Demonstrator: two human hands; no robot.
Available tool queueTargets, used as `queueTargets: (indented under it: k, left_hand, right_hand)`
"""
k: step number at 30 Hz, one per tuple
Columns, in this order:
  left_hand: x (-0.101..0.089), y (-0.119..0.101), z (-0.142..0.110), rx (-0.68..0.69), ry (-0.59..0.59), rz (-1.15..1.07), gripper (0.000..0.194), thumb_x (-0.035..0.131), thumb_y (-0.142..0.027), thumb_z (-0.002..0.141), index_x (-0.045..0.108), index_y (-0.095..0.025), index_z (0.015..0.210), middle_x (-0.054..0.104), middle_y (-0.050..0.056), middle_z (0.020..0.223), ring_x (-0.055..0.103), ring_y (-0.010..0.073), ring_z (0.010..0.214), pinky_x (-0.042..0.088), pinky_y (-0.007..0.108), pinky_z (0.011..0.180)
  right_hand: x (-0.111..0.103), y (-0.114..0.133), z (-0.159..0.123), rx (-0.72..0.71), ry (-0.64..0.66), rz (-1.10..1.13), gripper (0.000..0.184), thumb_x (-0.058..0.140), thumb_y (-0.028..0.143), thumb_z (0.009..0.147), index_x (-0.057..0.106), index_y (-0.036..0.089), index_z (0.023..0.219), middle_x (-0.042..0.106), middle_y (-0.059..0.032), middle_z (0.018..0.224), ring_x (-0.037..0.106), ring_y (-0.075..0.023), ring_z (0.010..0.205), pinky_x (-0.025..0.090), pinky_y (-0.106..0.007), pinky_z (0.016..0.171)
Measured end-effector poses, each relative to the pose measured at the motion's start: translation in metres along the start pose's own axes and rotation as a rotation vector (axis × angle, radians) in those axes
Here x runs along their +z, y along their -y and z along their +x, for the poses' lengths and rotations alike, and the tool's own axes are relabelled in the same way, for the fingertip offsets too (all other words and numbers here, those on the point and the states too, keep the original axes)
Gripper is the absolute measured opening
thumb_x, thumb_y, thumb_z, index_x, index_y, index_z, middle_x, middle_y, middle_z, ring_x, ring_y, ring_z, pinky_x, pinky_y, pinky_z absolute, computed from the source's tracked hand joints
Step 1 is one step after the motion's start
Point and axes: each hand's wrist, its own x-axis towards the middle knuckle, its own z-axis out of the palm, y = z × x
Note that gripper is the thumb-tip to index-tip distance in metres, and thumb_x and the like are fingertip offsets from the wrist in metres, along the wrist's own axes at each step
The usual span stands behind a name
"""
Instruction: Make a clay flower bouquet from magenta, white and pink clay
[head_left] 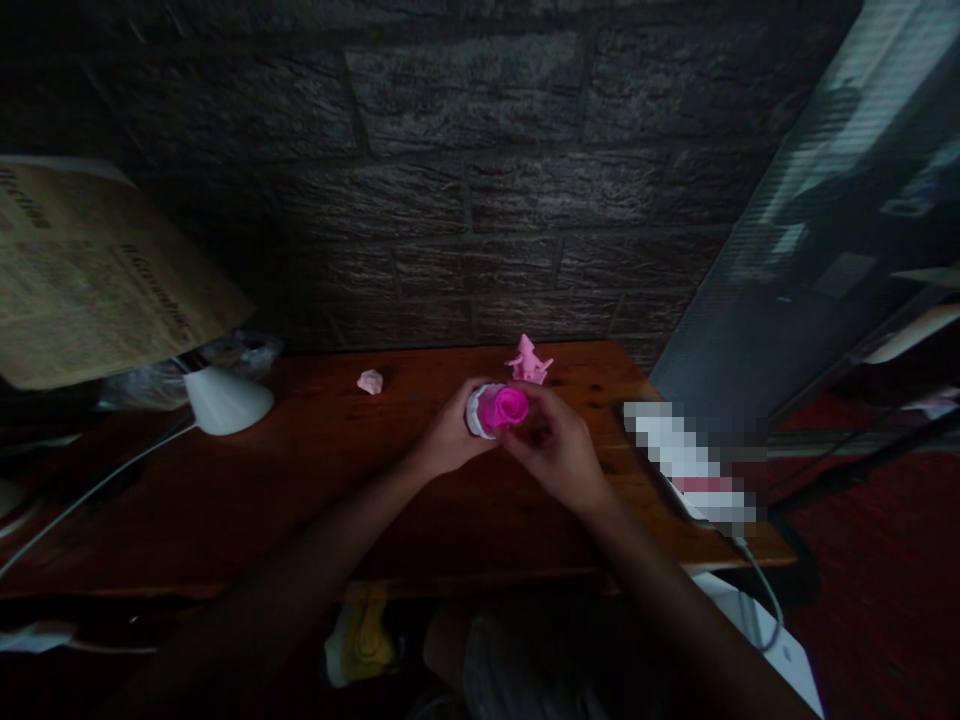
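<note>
My left hand (448,437) is closed around a small white tub (475,412) held over the wooden table (300,500). A bright pink lump of soft clay (504,408) sits at the tub's mouth. My right hand (556,447) pinches that pink clay from the right, fingers curled. A pale pink clay figure (528,361) stands on the table just behind my hands. A small pale pink clay piece (370,381) lies further left on the table.
A white desk lamp head (227,399) with its arm reaches in from the left. A cardboard sheet (90,270) leans at the far left. A dark brick wall (465,180) backs the table. A blurred-out box (686,465) and white cable (761,590) lie at the right edge.
</note>
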Motion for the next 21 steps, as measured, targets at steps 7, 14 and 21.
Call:
queueTargets:
  k: [7,14,21]
  left_hand:
    - [-0.0017,-0.0007,0.0000,-0.012,0.022,-0.017,0.061,0.083,-0.021,0.067,0.051,-0.019,0.120,0.065,0.011,0.119,0.065,0.0248,0.107,0.050,0.039,0.094]
    - [-0.0005,-0.0018,-0.0017,0.007,0.063,-0.055,0.073,0.085,-0.022,0.066,0.047,-0.020,0.128,0.062,0.013,0.127,0.063,0.0268,0.114,0.049,0.041,0.098]
    - [-0.0013,-0.0005,-0.0013,-0.024,0.062,-0.110,0.066,0.090,-0.037,0.062,0.058,-0.018,0.117,0.064,0.011,0.117,0.064,0.0266,0.109,0.049,0.040,0.098]
  right_hand:
    - [-0.0012,0.0029,-0.0013,-0.041,0.020,0.035,0.039,0.069,0.020,0.086,0.061,0.024,0.124,0.070,-0.0092,0.119,0.069,-0.0230,0.101,0.058,-0.037,0.081]
    - [-0.0007,0.0049,-0.0013,-0.051,0.023,-0.016,0.038,0.073,0.016,0.083,0.064,0.023,0.120,0.070,-0.0073,0.112,0.067,-0.0226,0.098,0.056,-0.038,0.086]
    - [-0.0025,0.0047,-0.0015,-0.049,0.059,-0.031,0.038,0.075,0.024,0.083,0.065,0.023,0.120,0.058,-0.0072,0.104,0.060,-0.0219,0.090,0.054,-0.036,0.076]
